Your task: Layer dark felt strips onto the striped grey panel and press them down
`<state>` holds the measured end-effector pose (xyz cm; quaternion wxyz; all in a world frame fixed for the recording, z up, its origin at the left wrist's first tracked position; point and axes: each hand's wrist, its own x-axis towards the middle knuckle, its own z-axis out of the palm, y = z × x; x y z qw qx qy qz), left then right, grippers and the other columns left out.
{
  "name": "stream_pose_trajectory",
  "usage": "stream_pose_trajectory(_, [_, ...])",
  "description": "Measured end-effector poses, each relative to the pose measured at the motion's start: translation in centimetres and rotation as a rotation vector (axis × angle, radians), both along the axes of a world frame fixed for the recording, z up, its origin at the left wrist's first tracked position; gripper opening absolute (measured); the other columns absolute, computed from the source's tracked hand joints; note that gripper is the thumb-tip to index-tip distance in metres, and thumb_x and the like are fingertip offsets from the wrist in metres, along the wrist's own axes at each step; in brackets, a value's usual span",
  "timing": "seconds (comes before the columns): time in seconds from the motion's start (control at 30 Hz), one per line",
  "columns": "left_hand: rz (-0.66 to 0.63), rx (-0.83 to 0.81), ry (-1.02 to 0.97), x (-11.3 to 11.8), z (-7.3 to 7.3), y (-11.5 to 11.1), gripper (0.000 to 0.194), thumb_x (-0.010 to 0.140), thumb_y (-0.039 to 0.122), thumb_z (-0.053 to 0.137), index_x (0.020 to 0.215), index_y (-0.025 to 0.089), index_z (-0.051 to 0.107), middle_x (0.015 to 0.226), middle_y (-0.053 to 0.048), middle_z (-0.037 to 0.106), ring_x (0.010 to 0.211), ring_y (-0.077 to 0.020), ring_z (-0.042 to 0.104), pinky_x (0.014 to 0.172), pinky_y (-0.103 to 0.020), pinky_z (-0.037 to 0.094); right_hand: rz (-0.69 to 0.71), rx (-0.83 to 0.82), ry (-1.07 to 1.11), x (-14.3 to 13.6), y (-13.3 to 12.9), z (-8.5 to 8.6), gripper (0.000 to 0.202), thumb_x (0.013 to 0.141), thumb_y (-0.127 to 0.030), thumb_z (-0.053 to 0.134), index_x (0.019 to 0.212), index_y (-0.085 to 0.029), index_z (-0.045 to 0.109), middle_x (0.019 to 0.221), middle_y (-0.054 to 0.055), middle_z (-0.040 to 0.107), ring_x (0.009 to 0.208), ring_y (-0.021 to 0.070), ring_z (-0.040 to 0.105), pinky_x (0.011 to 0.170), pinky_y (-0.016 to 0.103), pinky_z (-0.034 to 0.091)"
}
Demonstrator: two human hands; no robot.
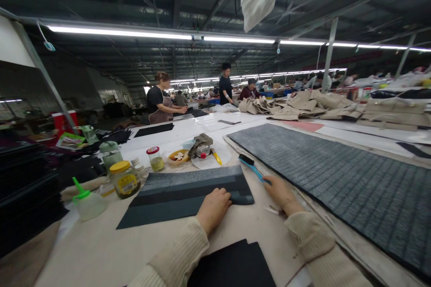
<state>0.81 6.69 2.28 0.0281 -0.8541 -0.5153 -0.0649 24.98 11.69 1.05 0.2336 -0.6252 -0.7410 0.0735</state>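
My left hand rests on the front edge of a dark fabric panel, its fingers bent over the cloth. I cannot make out whether those fingers pinch anything. The panel lies flat on the table and has a grey strip along its far side. To the right of it, my right hand is closed around the handle of a blue brush with black bristles, which point up and away from me. Closest to me, partly behind my left sleeve, lies another black fabric piece.
A long grey striped fabric panel covers the right side. At left stand a squeeze bottle, a yellow-lidded jar and a red-lidded jar. A yellow bowl sits behind. Co-workers stand across the table; beige fabric is heaped there.
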Motion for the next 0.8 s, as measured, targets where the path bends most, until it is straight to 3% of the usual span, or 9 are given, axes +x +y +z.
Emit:
stream_pose_trajectory(0.13, [0.026,-0.02,-0.067,0.0,-0.2,0.4,0.022,0.088,0.023,0.041,0.093,0.018,0.063,0.093,-0.007,0.059,0.088,-0.0205,0.052,0.077,-0.03,0.042,-0.024,0.046,0.034,-0.2,0.4,0.4,0.034,0.085,-0.023,0.038,0.107,-0.015,0.063,0.109,0.008,0.064,0.102,0.0211,0.057,0.087,0.029,0.041])
stream_pose_trajectory(0.27, [0.115,-0.121,-0.435,-0.6,-0.9,1.6,0.021,0.084,0.024,0.045,0.079,0.018,0.064,0.086,-0.005,0.06,0.087,-0.0194,0.053,0.079,-0.029,0.037,-0.016,0.101,-0.068,-1.4,0.5,-0.4,0.028,0.082,-0.015,0.043,0.1,-0.016,0.063,0.102,0.009,0.065,0.096,0.0189,0.058,0.085,0.028,0.041])
stream_pose_trajectory(0.4, [0.21,-0.177,-0.667,-1.5,-2.0,3.3,0.029,0.083,0.029,0.04,0.068,0.016,0.061,0.068,-0.001,0.057,0.07,-0.0165,0.052,0.065,-0.025,0.036,-0.006,0.171,-0.074,-2.6,0.0,-0.3,0.025,0.081,-0.016,0.046,0.101,-0.017,0.062,0.106,0.01,0.062,0.1,0.0203,0.054,0.087,0.032,0.039])
stream_pose_trajectory(0.5, [0.254,-0.189,-0.826,-1.8,-2.9,3.9,0.028,0.08,0.033,0.044,0.061,0.016,0.058,0.057,0.002,0.05,0.061,-0.0147,0.048,0.059,-0.024,0.034,0.174,0.198,-0.005,-3.5,-0.7,0.4,0.026,0.086,-0.023,0.04,0.092,-0.018,0.065,0.097,0.007,0.064,0.094,0.0189,0.056,0.085,0.031,0.04])
stream_pose_trajectory(0.63, [0.291,-0.193,-1.104,-1.9,-3.6,4.0,0.025,0.072,0.036,0.055,0.059,0.016,0.058,0.054,0.003,0.051,0.059,-0.0145,0.049,0.06,-0.024,0.037,0.398,0.013,-0.055,-4.8,-1.5,0.5,0.027,0.084,-0.023,0.043,0.096,-0.019,0.067,0.102,0.007,0.066,0.095,0.019,0.058,0.086,0.03,0.04])
stream_pose_trajectory(0.73, [0.362,-0.143,-1.366,-3.5,-3.0,3.8,0.025,0.072,0.04,0.056,0.072,0.015,0.061,0.067,-0.001,0.061,0.068,-0.0165,0.056,0.066,-0.026,0.043,0.384,-0.035,-0.092,-5.3,-1.8,0.2,0.03,0.084,-0.023,0.042,0.102,-0.019,0.066,0.112,0.009,0.063,0.103,0.0206,0.056,0.093,0.035,0.036])
stream_pose_trajectory(0.8, [0.431,-0.07,-1.521,-6.3,-1.4,3.3,0.026,0.075,0.041,0.053,0.081,0.016,0.059,0.074,-0.003,0.063,0.074,-0.017,0.059,0.071,-0.028,0.046,0.361,-0.04,-0.099,-5.3,-2.0,0.2,0.031,0.085,-0.023,0.041,0.103,-0.019,0.065,0.115,0.009,0.061,0.105,0.0216,0.055,0.097,0.04,0.032])
